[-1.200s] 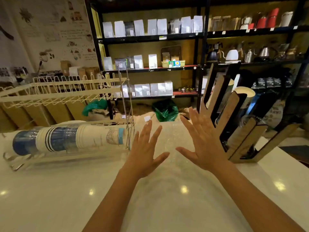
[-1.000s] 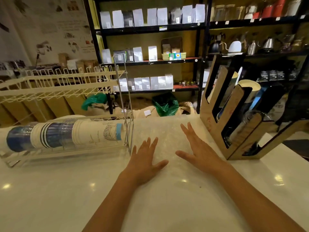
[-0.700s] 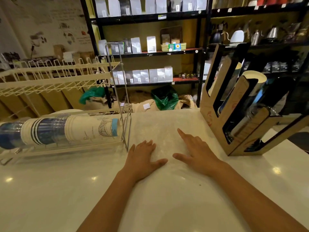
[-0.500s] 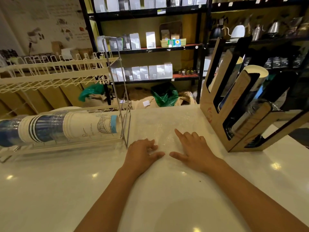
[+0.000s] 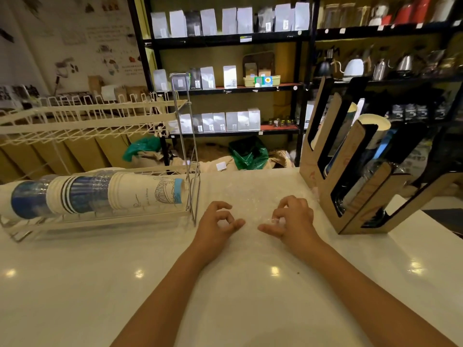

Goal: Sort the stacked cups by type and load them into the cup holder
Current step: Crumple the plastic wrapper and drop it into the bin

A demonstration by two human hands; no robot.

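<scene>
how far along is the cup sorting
Partly done: the wooden cup holder already has cups in its slots. Nothing is in hand; the left hand and right hand rest curled on the counter. The mixed cup stack remains in the wire rack.

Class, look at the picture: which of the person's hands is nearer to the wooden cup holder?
The right hand. It rests on the counter just left of the wooden cup holder, while the left hand lies farther left, closer to the wire rack.

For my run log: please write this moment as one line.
left hand: curled, empty | right hand: curled, empty | mixed paper-and-plastic cup stack: in white wire rack
</scene>
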